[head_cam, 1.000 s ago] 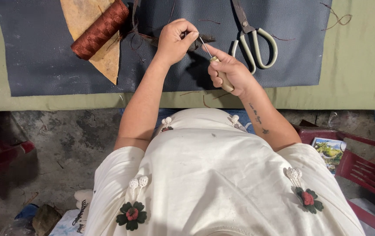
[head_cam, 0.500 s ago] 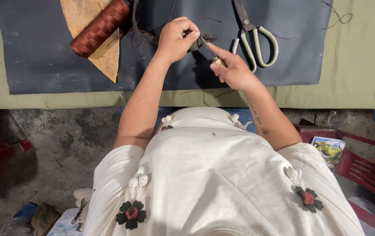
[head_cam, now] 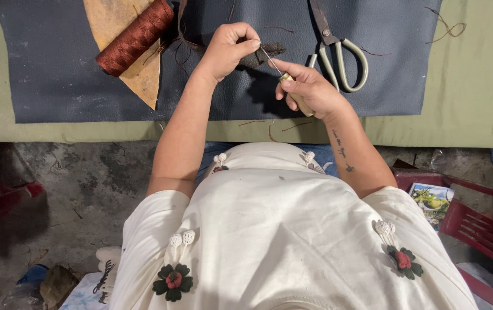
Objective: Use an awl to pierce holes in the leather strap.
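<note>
- Two bare hands work close together over a dark blue sheet of leather-like material (head_cam: 57, 74), which is spread on the pale green worktop (head_cam: 470, 109).
- Far left on that sheet lies a tan, roughly triangular piece of hide (head_cam: 117, 26), its point aimed toward the person.
- Across the tan piece lies a cylindrical spool of reddish-brown thread (head_cam: 134, 37), tilted, with loose dark strands trailing off its upper end onto the blue sheet.
- Next comes the left hand (head_cam: 226, 49), its fingers curled and its fingertips pressed together, pinching a small dark, fuzzy scrap of material (head_cam: 261, 54) held just above the sheet.
- Touching that scrap is the thin metal point of a small awl with a pale wooden handle (head_cam: 292, 92); the shaft slants up and left from the grip.
- Gripping the handle is the right hand (head_cam: 309, 89), closed around it, with the thumb lying along the tool near the metal collar.
- Just beside the right hand, farther out on the blue sheet, lie large scissors with pale grey-green loop handles (head_cam: 341, 60), blades shut and pointing away from the person.
- A few short loose threads (head_cam: 269, 126) rest near the sheet's near edge, between the two forearms.
- Far right, a dark red plastic chair (head_cam: 482, 224) stands on the floor below the worktop edge.
</note>
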